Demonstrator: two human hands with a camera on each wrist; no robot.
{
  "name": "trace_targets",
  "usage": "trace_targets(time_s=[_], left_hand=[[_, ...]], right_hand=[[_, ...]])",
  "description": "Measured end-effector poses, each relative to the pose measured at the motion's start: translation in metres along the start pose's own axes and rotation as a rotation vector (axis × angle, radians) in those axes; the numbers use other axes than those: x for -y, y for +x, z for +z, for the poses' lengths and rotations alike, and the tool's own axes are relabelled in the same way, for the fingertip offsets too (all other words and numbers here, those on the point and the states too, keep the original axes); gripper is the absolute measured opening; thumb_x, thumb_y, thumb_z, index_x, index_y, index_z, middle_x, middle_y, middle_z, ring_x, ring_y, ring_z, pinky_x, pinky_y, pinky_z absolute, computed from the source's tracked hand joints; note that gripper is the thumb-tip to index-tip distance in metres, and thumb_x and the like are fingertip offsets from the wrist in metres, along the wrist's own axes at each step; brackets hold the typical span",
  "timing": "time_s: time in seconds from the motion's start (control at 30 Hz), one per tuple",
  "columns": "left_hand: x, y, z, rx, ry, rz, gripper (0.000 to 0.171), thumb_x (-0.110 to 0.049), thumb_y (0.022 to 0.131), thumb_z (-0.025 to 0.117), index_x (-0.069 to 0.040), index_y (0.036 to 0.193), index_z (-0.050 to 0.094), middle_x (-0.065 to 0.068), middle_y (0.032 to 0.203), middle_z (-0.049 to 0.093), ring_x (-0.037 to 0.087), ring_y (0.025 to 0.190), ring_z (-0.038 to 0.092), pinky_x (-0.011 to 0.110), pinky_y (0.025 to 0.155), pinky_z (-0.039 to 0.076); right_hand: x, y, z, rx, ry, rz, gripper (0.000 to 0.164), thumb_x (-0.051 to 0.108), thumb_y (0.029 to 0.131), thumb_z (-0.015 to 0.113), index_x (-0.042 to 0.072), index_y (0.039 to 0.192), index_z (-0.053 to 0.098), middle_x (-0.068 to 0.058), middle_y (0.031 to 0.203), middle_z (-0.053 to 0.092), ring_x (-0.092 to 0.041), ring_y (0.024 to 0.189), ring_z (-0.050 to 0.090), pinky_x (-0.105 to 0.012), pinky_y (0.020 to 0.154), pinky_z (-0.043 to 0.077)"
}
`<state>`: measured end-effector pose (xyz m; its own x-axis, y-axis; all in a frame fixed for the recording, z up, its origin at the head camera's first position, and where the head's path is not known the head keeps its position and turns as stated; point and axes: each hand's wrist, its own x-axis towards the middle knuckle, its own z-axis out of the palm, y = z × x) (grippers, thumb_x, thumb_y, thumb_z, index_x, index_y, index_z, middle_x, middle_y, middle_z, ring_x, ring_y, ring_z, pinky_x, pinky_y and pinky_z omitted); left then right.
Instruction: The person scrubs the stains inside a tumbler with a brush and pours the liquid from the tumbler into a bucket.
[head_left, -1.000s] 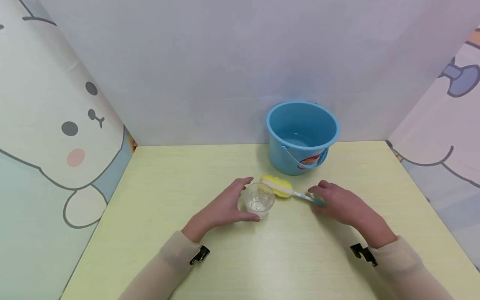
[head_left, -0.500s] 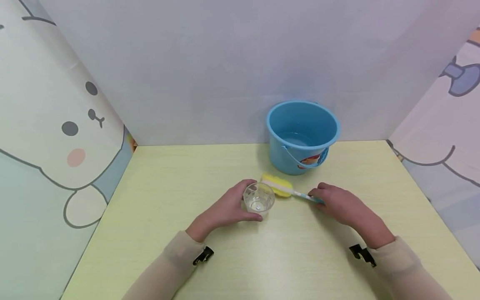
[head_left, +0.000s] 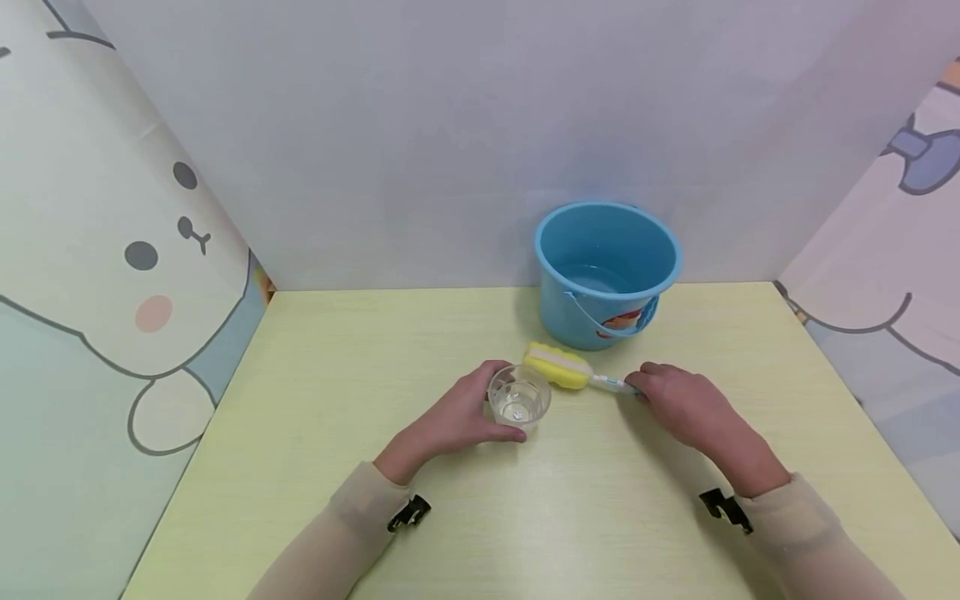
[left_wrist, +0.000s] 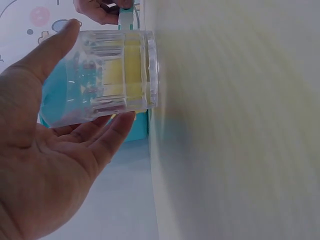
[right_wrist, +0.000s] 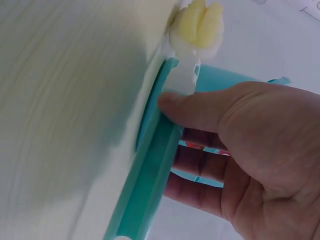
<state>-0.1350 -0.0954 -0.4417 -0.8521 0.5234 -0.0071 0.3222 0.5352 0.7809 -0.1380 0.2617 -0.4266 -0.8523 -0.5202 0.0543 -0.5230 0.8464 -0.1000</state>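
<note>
A clear drinking glass stands upright on the table. My left hand grips its side, thumb on the near side and fingers on the far side, as the left wrist view also shows. To the right, my right hand pinches the handle of a sponge cup brush. In the right wrist view the thumb lies along the teal handle, with the fingers behind it. The brush's yellow and white sponge head points away from the hand, close to the glass.
A blue bucket with its handle hanging down stands behind the brush, near the back wall. Some clear liquid seems to lie in its bottom. Printed side panels flank the pale yellow table.
My left fingers have closed onto the glass. My right hand has taken hold of the brush handle, and the brush has rolled and shifted slightly, its sponge showing a different side.
</note>
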Motion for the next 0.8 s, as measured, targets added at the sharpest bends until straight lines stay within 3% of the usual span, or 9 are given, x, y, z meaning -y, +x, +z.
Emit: trace_targets(time_s=[0.47,0.8], left_hand=[[0.0,-0.001,0.001,-0.004,-0.03,0.008,0.1,-0.033,0.077,0.098,-0.005,0.155,0.042,0.008,0.14,0.06,0.023,0.129,0.058,0.044,0.111,0.047],[0.0,-0.001,0.001,0.005,-0.033,-0.005,0.1,-0.032,0.078,0.098,-0.008,0.156,0.041,0.008,0.147,0.059,0.023,0.134,0.056,0.043,0.113,0.045]], right_hand=[[-0.003,-0.008,-0.029,-0.102,-0.061,0.008,0.03,0.006,0.085,0.089,0.01,0.112,0.077,0.002,0.083,0.061,-0.018,0.073,0.058,-0.03,0.048,0.047],[0.002,-0.016,-0.062,-0.189,-0.153,-0.044,0.042,0.002,0.077,0.094,0.008,0.115,0.078,-0.004,0.087,0.065,-0.023,0.077,0.061,-0.033,0.05,0.052]])
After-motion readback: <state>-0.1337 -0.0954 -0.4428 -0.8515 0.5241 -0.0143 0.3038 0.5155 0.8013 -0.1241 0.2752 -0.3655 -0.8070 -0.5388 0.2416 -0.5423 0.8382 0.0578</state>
